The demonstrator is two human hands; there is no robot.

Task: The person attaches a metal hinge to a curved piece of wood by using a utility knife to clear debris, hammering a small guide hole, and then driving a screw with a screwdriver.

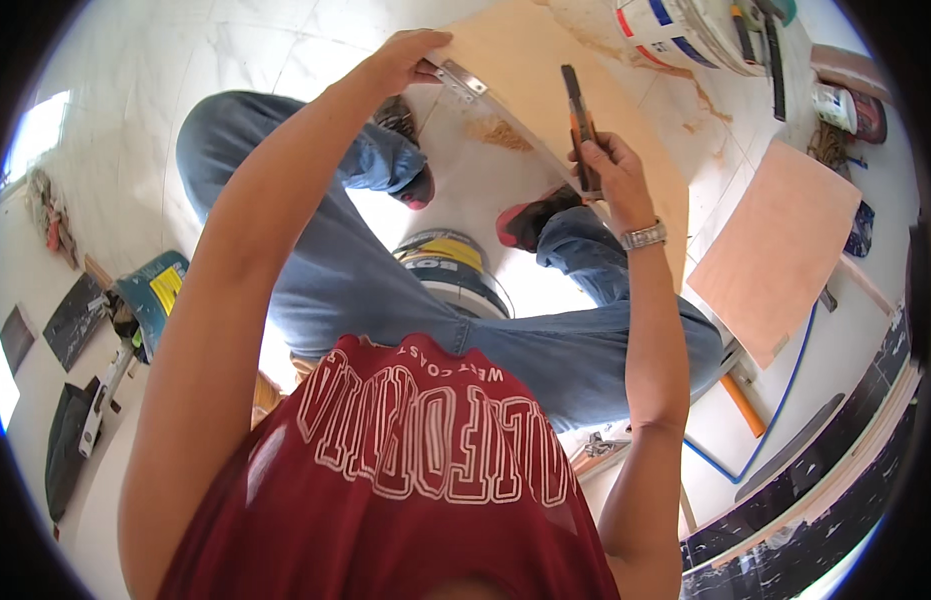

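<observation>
My left hand (410, 60) is closed on the edge of a pale wooden board (635, 130) that stands tilted in front of my knees. Close to those fingers, a silver metal hinge (461, 82) lies along the board's edge. Wrapped in the fingers of my right hand (617, 172) is an orange-and-black hand tool (581, 125), its long dark end pointing up and away. It is held at the board's near edge; its exact kind is unclear. My right wrist wears a metal watch (643, 236).
A bucket (445, 258) stands between my legs. Another bucket (685, 35) with tools on its rim is at the far right. A loose wooden panel (775, 255), an orange handle (742, 405) and a blue cord (785, 405) lie rightward. Sawdust (500, 133) dots the tiles.
</observation>
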